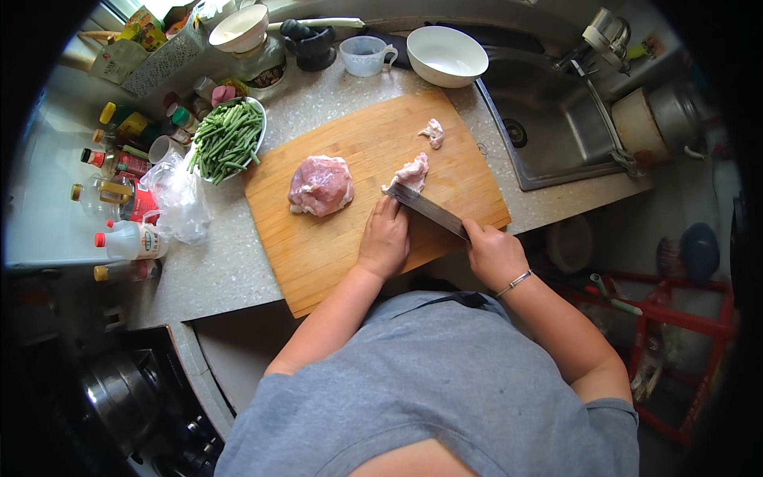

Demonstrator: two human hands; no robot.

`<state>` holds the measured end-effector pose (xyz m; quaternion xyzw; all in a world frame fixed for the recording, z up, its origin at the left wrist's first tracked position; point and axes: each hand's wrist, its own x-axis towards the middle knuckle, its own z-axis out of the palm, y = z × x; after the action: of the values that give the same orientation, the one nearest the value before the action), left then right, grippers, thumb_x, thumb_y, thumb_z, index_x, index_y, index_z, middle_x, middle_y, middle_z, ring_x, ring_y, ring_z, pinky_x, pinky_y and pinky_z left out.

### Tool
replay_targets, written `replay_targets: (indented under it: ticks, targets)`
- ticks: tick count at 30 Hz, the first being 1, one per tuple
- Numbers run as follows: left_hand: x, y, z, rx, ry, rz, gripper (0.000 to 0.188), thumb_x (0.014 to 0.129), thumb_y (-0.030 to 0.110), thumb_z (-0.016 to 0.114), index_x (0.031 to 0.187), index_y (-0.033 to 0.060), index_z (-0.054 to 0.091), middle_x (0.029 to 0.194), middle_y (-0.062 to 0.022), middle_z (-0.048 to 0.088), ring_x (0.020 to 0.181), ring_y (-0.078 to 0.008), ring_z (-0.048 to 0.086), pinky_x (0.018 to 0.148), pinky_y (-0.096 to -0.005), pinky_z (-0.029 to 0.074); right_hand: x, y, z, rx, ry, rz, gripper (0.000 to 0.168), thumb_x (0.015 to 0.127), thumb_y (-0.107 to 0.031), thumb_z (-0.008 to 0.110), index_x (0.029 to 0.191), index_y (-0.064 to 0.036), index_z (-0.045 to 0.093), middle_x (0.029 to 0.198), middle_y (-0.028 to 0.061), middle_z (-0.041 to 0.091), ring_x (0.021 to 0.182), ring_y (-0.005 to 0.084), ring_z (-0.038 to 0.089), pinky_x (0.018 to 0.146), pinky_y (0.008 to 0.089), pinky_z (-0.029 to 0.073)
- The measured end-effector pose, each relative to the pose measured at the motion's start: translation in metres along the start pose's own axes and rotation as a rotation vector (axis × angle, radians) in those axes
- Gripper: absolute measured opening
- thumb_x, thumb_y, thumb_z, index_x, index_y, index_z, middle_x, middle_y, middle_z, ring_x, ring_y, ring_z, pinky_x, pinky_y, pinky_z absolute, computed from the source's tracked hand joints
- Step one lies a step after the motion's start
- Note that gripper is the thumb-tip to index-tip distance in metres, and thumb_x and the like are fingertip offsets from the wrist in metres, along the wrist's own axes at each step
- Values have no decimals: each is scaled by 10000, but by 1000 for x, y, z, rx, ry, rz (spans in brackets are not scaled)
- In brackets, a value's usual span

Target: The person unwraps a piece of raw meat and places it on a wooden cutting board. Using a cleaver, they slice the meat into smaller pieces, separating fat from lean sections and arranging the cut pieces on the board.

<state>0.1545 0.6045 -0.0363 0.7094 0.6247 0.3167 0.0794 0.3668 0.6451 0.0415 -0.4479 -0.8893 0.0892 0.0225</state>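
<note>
My right hand (497, 253) grips the handle of a wide-bladed kitchen knife (430, 210). The blade slants up and left, its far end against a small pale piece of raw meat (411, 173) on the wooden cutting board (322, 256). My left hand (386, 235) lies on the board with fingers stretched towards that piece. Its fingertips meet the blade's far end, and whether they hold the meat is hidden there. A large pink chunk of raw meat (321, 186) rests to the left. Farther back on the right is a small pale scrap (434, 133).
A plate of cut green beans (225, 140) touches the board's left side. Bottles (140, 241) and a plastic bag (176, 200) stand left. Behind are a mortar and pestle (310, 45), a plastic measuring cup (365, 56) and a white bowl (447, 56). A steel sink (560, 113) is right.
</note>
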Motion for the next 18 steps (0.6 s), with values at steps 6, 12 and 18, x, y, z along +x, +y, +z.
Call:
replay_targets:
  ticks: [6,12,18]
  targets:
    - [4,-3,2,-85,3,7,435,751,9,574,1185,-25,568,1272,-228,519,1201,-418,470,1040,-452,416,49,-18,24,-85,-18,28,164,832,-90,587,994,-70,565,736,180,658,652,367,673,585,458,546]
    - [1,-8,-1,-57,32,25,391,742,20,609,1130,-18,579,1233,-208,544,1192,-399,487,1024,-446,428,47,-28,37,-142,49,74,155,818,-77,584,971,-69,564,767,179,670,668,363,685,596,449,558]
    - [2,-8,-6,-57,-41,27,352,779,78,609,1124,7,593,1298,-180,523,1237,-339,476,1056,-416,394,32,-23,14,-183,-32,132,131,814,-76,590,941,-66,557,766,174,682,697,357,696,608,449,566]
